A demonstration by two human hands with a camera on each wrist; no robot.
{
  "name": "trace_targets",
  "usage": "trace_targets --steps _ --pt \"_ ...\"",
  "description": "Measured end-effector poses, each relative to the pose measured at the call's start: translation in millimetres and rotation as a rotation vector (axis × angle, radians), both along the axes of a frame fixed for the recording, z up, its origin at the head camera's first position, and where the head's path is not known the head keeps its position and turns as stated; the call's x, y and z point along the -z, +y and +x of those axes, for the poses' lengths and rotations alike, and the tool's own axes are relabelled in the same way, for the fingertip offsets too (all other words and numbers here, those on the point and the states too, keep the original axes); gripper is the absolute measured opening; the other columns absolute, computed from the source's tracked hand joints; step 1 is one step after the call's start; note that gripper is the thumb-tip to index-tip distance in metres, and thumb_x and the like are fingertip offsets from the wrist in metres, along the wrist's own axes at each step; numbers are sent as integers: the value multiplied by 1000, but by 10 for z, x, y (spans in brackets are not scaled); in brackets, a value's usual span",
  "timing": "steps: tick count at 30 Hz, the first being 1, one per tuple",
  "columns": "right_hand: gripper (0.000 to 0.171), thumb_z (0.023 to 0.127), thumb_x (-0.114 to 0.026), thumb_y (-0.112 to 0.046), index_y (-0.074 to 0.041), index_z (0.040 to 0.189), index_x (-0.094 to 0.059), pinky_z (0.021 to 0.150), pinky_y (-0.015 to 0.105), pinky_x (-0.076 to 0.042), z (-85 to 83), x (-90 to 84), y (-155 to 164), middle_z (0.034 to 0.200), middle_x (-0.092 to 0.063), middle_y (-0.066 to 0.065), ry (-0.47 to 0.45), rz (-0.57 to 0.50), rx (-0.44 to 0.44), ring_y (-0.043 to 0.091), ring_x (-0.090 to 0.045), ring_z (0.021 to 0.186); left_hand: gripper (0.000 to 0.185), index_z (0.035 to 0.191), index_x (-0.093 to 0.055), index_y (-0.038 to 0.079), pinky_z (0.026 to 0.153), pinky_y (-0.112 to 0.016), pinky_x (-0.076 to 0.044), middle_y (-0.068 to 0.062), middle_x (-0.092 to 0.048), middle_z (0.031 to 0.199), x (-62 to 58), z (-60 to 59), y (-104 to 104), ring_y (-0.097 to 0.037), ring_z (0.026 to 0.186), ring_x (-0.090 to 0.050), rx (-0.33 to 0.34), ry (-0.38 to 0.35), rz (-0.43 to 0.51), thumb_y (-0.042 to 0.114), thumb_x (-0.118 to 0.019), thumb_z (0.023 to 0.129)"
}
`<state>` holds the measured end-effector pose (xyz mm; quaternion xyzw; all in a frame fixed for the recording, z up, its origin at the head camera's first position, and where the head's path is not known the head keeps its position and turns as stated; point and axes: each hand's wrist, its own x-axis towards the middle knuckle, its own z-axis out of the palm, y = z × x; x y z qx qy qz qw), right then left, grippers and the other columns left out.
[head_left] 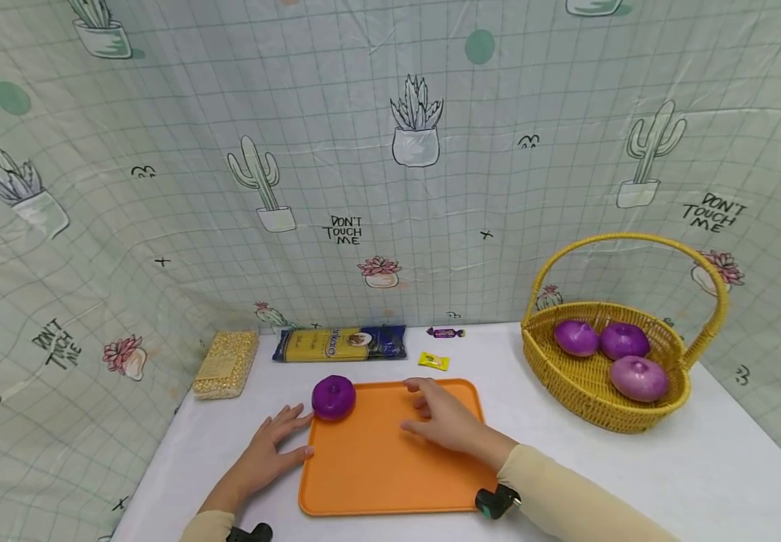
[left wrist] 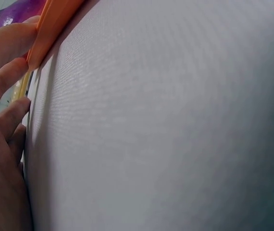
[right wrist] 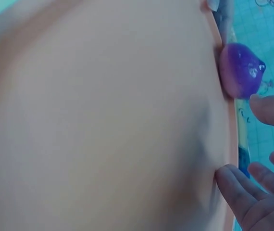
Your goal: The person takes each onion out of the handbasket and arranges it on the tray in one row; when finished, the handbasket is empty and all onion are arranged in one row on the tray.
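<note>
- Our left hand [head_left: 264, 455] lay flat with fingers relaxed; the round purple onion [head_left: 333, 397] sat just beyond its fingertips.
- Our right hand [head_left: 446, 418] rested spread on the flat orange plastic tray [head_left: 376, 474], farther off.

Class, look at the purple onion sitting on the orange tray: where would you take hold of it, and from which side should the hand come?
Take the purple onion from above, fingers spread around its widest middle. It is round and sits upright at the far left corner of the orange tray, so its top is free. The left hand lies nearest, at the tray's left edge; a grip from that side would likely be the shortest reach.
</note>
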<state>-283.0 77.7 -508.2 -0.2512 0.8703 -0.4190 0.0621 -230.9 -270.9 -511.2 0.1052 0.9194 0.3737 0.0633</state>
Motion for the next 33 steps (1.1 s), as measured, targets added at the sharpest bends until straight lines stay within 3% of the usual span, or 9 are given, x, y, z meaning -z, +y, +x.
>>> trace_targets --steps 17,33 --pt "65 95 -75 -23 -4 148 -44 96 42 -57 68 -67 298 141 -54 18 -13 -30 -41 31 -60 121 61 143 -59 8 122 -65 -1 -22 -40 158 6 -8 -3 -47 151 -18 6 3 -6 35 -77 91" --pt "63 96 -74 -21 -11 150 -44 96 38 -57 89 -95 535 142 -52 15 -32 -14 2 27 -59 120 62 143 -59 8 122 -65 0 -22 -40 158 13 -13 -4 -47 152 -17 3 2 5 36 -77 91"
